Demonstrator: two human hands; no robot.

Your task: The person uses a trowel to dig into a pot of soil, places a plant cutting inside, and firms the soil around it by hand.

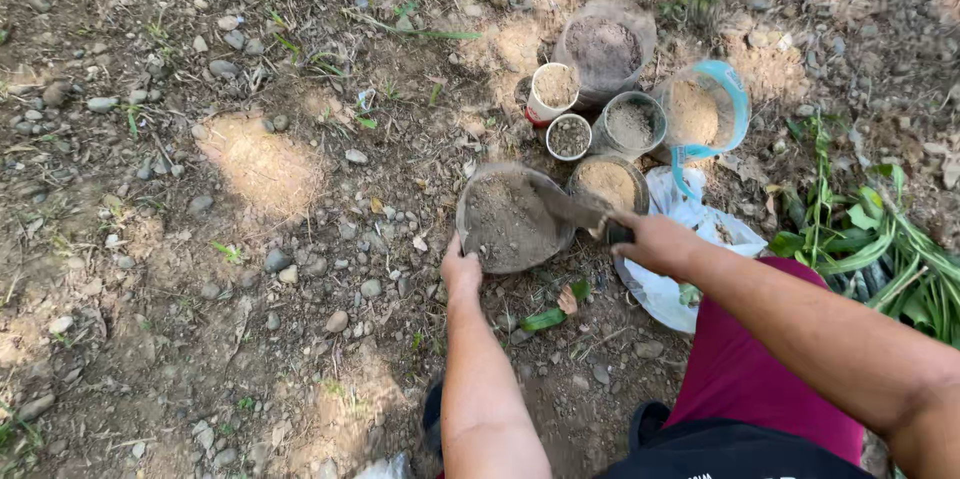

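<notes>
This is an outdoor garden or yard spot, worked straight on the bare ground (250, 269). The earth is dry and brown, strewn with small grey pebbles (275, 261), twigs and thin weeds, with patches of sunlight across it. A cluster of cut plastic containers filled with soil (605, 104) stands on the dirt, and a bundle of cut green plant stalks (880, 249) lies beside a white plastic bag (680, 289).

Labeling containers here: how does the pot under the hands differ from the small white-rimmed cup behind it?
The pot is far wider than the cup. The pot is tilted and steadied by the left hand, with the trowel in the right hand over it; the cup stands upright, untouched. The pot's wall looks clear, the cup's rim white. Both hold soil.
</notes>
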